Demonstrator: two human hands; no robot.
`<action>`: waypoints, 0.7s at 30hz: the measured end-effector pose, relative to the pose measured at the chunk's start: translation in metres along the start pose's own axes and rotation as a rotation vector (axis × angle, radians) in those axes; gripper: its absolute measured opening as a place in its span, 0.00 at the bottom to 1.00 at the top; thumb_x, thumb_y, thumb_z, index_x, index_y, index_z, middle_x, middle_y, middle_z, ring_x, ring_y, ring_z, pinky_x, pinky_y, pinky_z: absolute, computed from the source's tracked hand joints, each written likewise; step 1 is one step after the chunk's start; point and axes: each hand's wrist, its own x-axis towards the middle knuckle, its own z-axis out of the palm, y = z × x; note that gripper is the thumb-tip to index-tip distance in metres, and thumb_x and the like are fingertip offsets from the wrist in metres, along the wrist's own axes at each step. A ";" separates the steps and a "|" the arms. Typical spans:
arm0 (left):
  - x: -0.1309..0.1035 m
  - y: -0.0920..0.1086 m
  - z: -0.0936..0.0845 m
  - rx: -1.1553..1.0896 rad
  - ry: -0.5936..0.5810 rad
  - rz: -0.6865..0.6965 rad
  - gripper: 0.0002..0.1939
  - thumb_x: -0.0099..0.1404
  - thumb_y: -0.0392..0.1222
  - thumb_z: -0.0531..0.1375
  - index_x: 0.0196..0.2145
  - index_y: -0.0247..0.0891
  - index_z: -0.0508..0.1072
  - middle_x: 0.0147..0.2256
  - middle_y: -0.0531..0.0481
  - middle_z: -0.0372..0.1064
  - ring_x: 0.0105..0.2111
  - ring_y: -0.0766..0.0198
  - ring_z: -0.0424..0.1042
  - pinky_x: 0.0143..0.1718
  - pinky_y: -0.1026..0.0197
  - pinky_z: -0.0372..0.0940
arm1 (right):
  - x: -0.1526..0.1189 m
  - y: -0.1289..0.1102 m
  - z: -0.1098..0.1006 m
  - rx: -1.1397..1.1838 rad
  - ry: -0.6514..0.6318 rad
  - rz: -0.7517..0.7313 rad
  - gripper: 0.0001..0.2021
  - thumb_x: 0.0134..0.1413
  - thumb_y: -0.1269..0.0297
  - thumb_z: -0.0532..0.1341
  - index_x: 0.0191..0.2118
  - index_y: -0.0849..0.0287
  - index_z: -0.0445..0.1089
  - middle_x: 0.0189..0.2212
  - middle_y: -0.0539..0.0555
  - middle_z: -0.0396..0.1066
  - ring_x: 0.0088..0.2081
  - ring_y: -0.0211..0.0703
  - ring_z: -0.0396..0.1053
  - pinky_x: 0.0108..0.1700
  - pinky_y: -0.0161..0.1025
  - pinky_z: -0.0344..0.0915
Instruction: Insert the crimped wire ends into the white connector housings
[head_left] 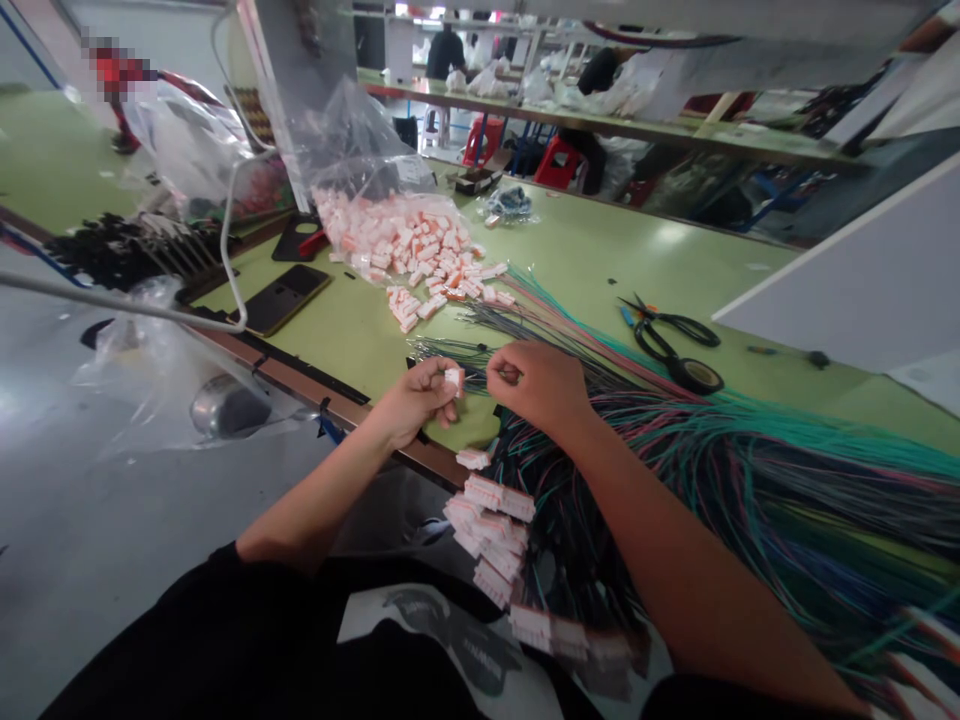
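At left, a phone (289,297) lies on the green bench (637,240). Beyond it is a pile (427,245) of connectors, partly in a bag. The left hand (412,405) pinches one white-orange connector (454,380) by the bench edge; so small a piece seems to need steady fingers. The right hand (540,385) is just beside, fingers curled together; whether they pinch a wire, I cannot tell. Behind are red stools (555,163). More right, scissors (646,312) lie near many wires (750,425).
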 end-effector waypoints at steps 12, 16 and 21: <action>0.000 -0.003 -0.002 -0.002 -0.006 0.001 0.12 0.55 0.40 0.64 0.34 0.35 0.66 0.23 0.55 0.67 0.17 0.74 0.65 0.17 0.70 0.59 | -0.001 -0.004 0.001 -0.003 0.033 0.007 0.08 0.46 0.67 0.54 0.25 0.56 0.69 0.25 0.52 0.71 0.30 0.40 0.66 0.30 0.36 0.55; 0.000 -0.003 -0.003 -0.001 -0.021 -0.003 0.14 0.54 0.42 0.65 0.34 0.35 0.66 0.23 0.55 0.67 0.17 0.74 0.65 0.17 0.71 0.59 | 0.000 -0.004 0.002 0.066 -0.015 0.031 0.07 0.45 0.66 0.54 0.25 0.57 0.69 0.24 0.51 0.71 0.28 0.39 0.65 0.30 0.35 0.55; 0.000 -0.001 -0.002 -0.015 -0.031 -0.007 0.15 0.53 0.43 0.65 0.34 0.35 0.66 0.23 0.55 0.67 0.16 0.75 0.65 0.16 0.71 0.58 | 0.001 -0.004 0.004 0.231 -0.088 0.079 0.06 0.44 0.66 0.54 0.23 0.57 0.67 0.20 0.49 0.68 0.24 0.35 0.62 0.28 0.33 0.54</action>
